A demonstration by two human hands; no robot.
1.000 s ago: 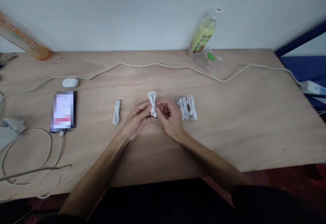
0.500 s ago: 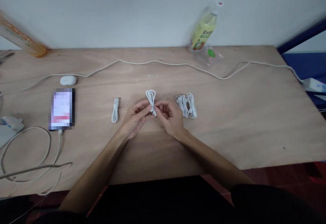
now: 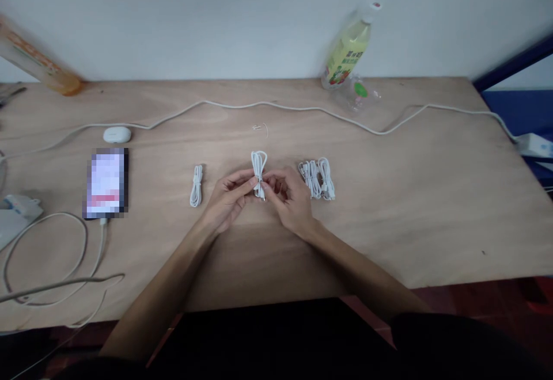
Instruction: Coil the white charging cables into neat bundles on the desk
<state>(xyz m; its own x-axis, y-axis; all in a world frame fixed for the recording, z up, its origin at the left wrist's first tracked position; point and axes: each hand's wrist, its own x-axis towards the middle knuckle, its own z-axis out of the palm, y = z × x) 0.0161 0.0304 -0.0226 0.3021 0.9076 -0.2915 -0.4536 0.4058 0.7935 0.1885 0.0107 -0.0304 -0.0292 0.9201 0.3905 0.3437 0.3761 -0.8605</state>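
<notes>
Between my two hands is a folded white charging cable (image 3: 258, 164), its loops pointing away from me and its lower end at my fingertips. My left hand (image 3: 230, 198) is closed on it from the left, thumb against the bundle's middle. From the right, my right hand (image 3: 288, 197) pinches at the same bundle, where it is gathered together. A single bundled white cable (image 3: 196, 186) lies on the table to the left of my hands. Just right of them, two more bundled cables (image 3: 326, 179) rest side by side. Small white tie scraps (image 3: 260, 128) lie beyond the held cable.
On the left are a phone (image 3: 106, 183) with a cord plugged in and a white earbud case (image 3: 117, 134). A long white cord (image 3: 263, 104) crosses the wooden table (image 3: 401, 207). A yellow-labelled bottle (image 3: 349, 52) and clear plastic packaging (image 3: 356, 95) stand by the wall; an orange-tinted bottle (image 3: 41, 60) is at far left.
My hands keep their hold on the cable bundle, with only a slight shift of the fingers. The whole view has moved a little. The other things lie as before.
</notes>
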